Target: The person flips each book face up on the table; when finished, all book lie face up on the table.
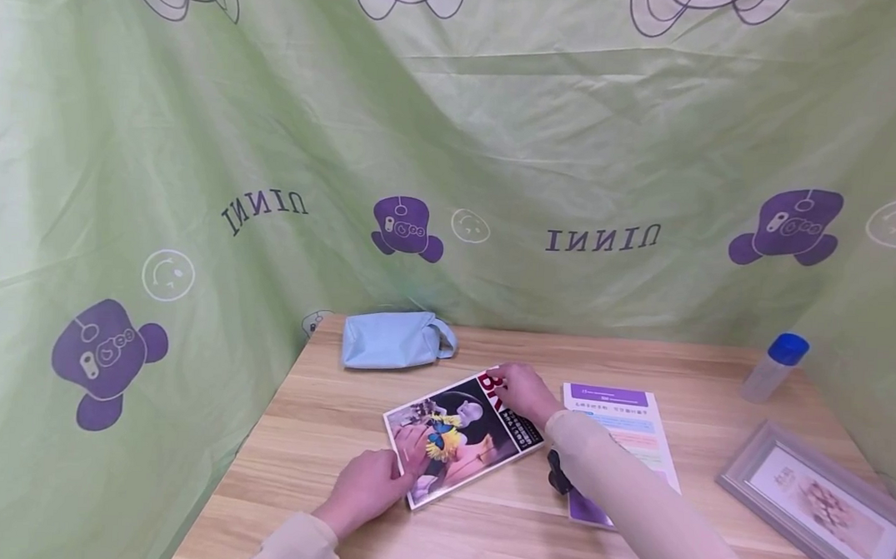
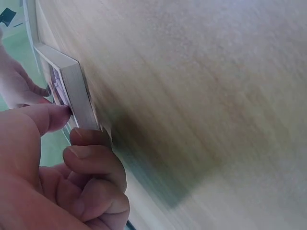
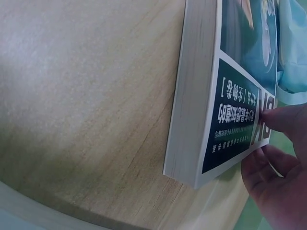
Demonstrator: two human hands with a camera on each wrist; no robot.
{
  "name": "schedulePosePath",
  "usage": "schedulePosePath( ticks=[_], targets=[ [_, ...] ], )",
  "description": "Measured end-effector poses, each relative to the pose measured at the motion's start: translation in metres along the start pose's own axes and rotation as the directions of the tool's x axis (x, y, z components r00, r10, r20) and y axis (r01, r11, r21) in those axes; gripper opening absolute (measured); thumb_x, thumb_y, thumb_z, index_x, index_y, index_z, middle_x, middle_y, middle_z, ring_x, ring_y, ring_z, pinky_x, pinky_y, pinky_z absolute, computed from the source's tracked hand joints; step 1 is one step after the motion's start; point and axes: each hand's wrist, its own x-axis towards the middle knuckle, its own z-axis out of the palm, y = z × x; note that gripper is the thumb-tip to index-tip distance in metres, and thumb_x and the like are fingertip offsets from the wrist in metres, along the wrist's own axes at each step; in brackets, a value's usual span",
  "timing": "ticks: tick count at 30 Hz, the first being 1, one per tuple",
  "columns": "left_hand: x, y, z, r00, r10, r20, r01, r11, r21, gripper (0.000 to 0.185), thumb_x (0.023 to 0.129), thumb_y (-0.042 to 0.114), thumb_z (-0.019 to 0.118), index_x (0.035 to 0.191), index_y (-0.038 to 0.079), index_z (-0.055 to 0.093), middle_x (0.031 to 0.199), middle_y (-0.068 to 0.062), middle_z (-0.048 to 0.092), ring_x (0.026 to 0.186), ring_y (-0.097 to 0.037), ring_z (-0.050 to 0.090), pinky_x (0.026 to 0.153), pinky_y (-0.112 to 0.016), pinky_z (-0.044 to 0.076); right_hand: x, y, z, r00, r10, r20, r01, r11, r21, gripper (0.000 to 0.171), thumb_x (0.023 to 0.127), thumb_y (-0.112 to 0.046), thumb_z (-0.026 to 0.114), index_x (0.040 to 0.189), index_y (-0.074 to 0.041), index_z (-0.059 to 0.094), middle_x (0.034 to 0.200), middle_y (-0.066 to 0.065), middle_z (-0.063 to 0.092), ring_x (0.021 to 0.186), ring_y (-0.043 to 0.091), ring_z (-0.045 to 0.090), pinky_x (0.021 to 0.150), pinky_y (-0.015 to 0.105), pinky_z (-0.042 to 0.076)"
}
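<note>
A thick book (image 1: 451, 446) with a picture cover and a black title strip lies at a slant on the wooden table. My left hand (image 1: 367, 486) pinches its near left edge, the thumb on the cover in the left wrist view and the curled fingers (image 2: 93, 153) at the lower edge. At the far right corner, my right hand (image 1: 524, 393) grips the book between thumb and fingers; in the right wrist view the thumb (image 3: 283, 117) presses on the title lettering. White page edges (image 3: 194, 91) face that wrist camera.
A light blue pouch (image 1: 388, 341) stands behind the book. Right of it lies a purple-and-white printed booklet (image 1: 637, 429), partly under my right forearm, with a small black object (image 1: 557, 472) beside it. A blue-capped bottle (image 1: 774, 369) and a grey picture frame (image 1: 821, 504) are further right.
</note>
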Motion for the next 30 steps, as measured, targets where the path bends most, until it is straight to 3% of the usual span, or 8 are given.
schedulePosePath(
  ticks=[6,13,20,26,30],
  targets=[
    [0.002,0.003,-0.002,0.999,0.005,-0.042,-0.004,1.000,0.019,0.055,0.101,0.059,0.058,0.064,0.020,0.050,0.055,0.007,0.046,0.049,-0.012,0.043,0.049,-0.031,0.036,-0.001,0.000,-0.001,1.000,0.022,-0.006,-0.022,1.000,0.013,0.039,0.089,0.005,0.071,0.127,0.002,0.072,0.126,0.023,0.070,0.109,0.035,0.068,0.100,0.050,0.053],
    [0.004,0.003,0.000,0.998,0.047,-0.052,-0.045,0.999,0.029,0.042,0.101,0.050,0.063,0.071,0.021,0.056,0.059,0.009,0.048,0.053,-0.011,0.045,0.052,-0.030,0.037,-0.001,0.000,-0.001,1.000,0.026,-0.009,-0.026,1.000,-0.008,0.038,0.088,0.004,0.070,0.126,0.000,0.074,0.122,0.020,0.072,0.104,0.030,0.068,0.097,0.047,0.054],
    [0.002,0.004,0.001,0.998,0.052,-0.047,-0.051,0.999,0.016,0.036,0.100,0.044,0.065,0.074,0.020,0.057,0.061,0.009,0.050,0.054,-0.012,0.045,0.052,-0.030,0.037,-0.003,0.000,-0.002,1.000,-0.003,-0.001,0.003,1.000,-0.029,0.038,0.089,0.005,0.069,0.126,0.002,0.073,0.122,0.023,0.071,0.113,0.038,0.067,0.101,0.051,0.052],
    [0.005,0.002,-0.001,0.997,0.062,-0.048,-0.062,0.998,0.003,0.040,0.101,0.048,0.064,0.073,0.021,0.056,0.059,0.010,0.048,0.052,-0.009,0.045,0.050,-0.030,0.036,-0.009,-0.001,0.001,1.000,-0.012,-0.024,0.010,0.998,-0.055,0.039,0.090,0.001,0.072,0.129,0.001,0.072,0.117,0.024,0.069,0.107,0.039,0.067,0.098,0.051,0.053],
    [0.010,-0.002,-0.003,0.996,0.064,-0.068,-0.064,0.998,0.000,0.030,0.097,0.037,0.072,0.078,0.020,0.057,0.060,0.010,0.048,0.053,-0.009,0.044,0.050,-0.029,0.037,-0.017,-0.003,0.000,0.999,-0.005,-0.052,0.000,0.996,-0.086,0.039,0.093,-0.007,0.076,0.130,0.002,0.070,0.118,0.025,0.066,0.106,0.040,0.066,0.097,0.053,0.054]
  ],
)
